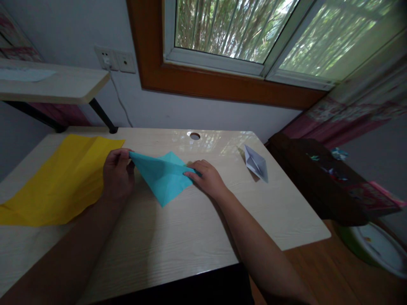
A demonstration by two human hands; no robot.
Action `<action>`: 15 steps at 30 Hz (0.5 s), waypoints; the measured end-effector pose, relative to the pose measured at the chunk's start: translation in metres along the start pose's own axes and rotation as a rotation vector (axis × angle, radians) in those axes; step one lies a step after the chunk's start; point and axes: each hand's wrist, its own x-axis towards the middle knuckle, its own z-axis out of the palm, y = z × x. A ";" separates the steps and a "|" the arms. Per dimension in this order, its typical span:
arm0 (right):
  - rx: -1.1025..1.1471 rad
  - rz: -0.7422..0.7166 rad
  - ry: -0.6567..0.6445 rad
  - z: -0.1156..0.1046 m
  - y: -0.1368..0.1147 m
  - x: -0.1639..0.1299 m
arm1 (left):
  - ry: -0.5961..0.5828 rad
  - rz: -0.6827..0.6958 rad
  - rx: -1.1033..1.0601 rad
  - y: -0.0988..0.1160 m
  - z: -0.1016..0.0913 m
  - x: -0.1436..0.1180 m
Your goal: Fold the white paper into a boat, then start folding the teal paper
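A folded turquoise paper [163, 176] lies in a diamond shape on the pale wooden desk [178, 228]. My left hand [118, 173] pinches its left corner between thumb and fingers. My right hand [208, 178] rests on its right corner, fingers pressing the paper to the desk. A large yellow sheet [60, 178] lies flat just left of my left hand. A small folded white paper boat [256, 163] stands on the desk to the right, apart from both hands.
A shelf [54, 84] on a black bracket juts over the desk's far left. A cable hole [194, 136] sits at the back edge below the window. A dark table [321, 178] and a bowl [378, 248] are at right.
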 end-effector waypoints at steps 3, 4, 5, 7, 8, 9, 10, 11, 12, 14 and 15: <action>-0.028 0.014 0.007 -0.002 0.005 -0.001 | 0.042 0.006 -0.002 0.001 -0.001 0.001; -0.030 0.025 0.015 -0.003 0.006 -0.002 | 0.050 0.008 -0.003 0.001 -0.002 0.002; -0.030 0.036 0.024 -0.004 0.007 -0.002 | 0.054 0.008 -0.002 0.001 -0.003 0.002; -0.022 0.060 0.047 -0.005 0.010 -0.003 | 0.057 0.007 0.011 0.002 -0.004 0.003; -0.015 0.072 0.058 -0.006 0.010 -0.003 | 0.059 0.008 0.016 0.001 -0.004 0.003; -0.005 0.085 0.068 -0.007 0.011 -0.003 | 0.059 0.008 0.020 0.001 -0.005 0.003; 0.007 0.099 0.076 -0.007 0.012 -0.004 | 0.059 0.008 0.021 0.001 -0.005 0.003; 0.025 0.113 0.083 -0.007 0.013 -0.004 | 0.063 0.006 0.015 0.001 -0.005 0.003; 0.047 0.127 0.090 -0.007 0.013 -0.004 | 0.073 0.004 0.007 0.001 -0.006 0.003; 0.102 0.154 0.106 -0.007 0.015 -0.004 | 0.111 -0.008 0.005 0.002 -0.006 0.003; 0.127 0.165 0.121 -0.007 0.015 -0.004 | 0.132 -0.018 0.012 0.004 -0.005 0.003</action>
